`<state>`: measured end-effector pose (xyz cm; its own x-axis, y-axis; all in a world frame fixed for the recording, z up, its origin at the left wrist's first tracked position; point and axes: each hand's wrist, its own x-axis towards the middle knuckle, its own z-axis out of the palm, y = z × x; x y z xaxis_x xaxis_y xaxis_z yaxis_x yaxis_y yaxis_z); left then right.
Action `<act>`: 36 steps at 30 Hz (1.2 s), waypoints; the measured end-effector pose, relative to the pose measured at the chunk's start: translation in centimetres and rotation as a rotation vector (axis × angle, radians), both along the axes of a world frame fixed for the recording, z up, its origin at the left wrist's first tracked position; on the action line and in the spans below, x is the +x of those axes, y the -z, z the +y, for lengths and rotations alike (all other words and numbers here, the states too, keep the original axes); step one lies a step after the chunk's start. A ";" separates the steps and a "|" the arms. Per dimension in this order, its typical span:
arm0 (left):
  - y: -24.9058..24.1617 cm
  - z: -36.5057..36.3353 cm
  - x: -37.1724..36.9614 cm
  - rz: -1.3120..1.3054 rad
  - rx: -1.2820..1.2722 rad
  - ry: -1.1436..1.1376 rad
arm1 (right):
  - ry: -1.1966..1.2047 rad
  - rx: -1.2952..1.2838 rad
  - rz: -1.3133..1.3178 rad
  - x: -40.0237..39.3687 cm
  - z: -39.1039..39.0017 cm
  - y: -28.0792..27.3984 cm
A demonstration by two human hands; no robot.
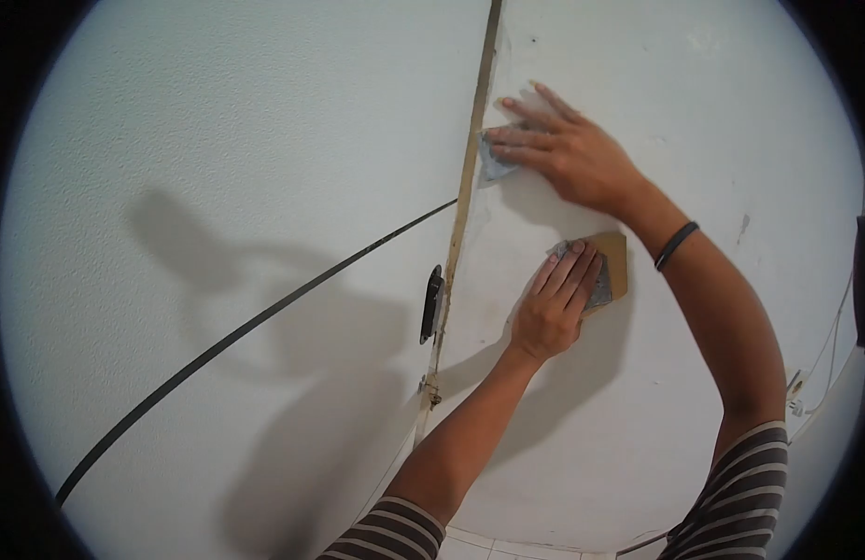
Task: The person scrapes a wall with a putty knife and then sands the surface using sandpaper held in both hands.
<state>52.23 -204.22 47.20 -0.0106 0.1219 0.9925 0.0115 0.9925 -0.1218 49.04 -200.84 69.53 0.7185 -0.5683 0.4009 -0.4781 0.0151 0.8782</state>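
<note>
The left hand (555, 303) presses flat on a sheet of sandpaper (608, 273) against the white wall (694, 439), fingers spread over its grey face, with a tan corner showing past the fingertips. It is no closed grip, just an open palm pinning the sheet. The right hand (568, 149) lies higher up, fingers extended over a small grey scrap (494, 161), likely a second bit of sandpaper, right beside the thin wooden strip (465, 187) running down the wall; this hand is also flat, not clenched.

The sandpaper looks light, thin and flexible, rough on one face, so it should stay put under palm pressure and is best held with the fingers spread across its back. It could crease or tear at an edge.

Much of each piece is hidden under the hands. A dark fitting (432, 303) on the strip is hard to identify, and a black cable (264, 317) crosses the left wall.
</note>
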 end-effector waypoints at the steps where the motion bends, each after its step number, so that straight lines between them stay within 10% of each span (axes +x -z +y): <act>1: -0.1 0.1 0.2 -0.011 0.006 0.000 | 0.009 -0.011 0.056 0.0 0.0 -1.3; 6: -0.3 0.1 0.4 -0.011 -0.001 -0.007 | 0.012 -0.312 0.016 -0.2 0.1 -3.6; 12: 0.5 -0.2 -0.5 0.000 0.010 0.032 | 0.024 0.184 0.023 0.4 1.0 3.9; 23: -0.4 0.2 0.6 -0.006 0.009 0.022 | 0.194 -0.695 0.020 -1.4 0.9 -9.5; 36: -0.3 0.0 0.5 -0.021 0.022 0.078 | 0.068 -0.592 -0.052 1.9 -0.9 -11.3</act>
<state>52.76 -204.20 47.50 -0.0228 0.1013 0.9946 0.0910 0.9909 -0.0989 50.91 -201.70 80.88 0.6595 -0.2817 0.6969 -0.5006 0.5270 0.6868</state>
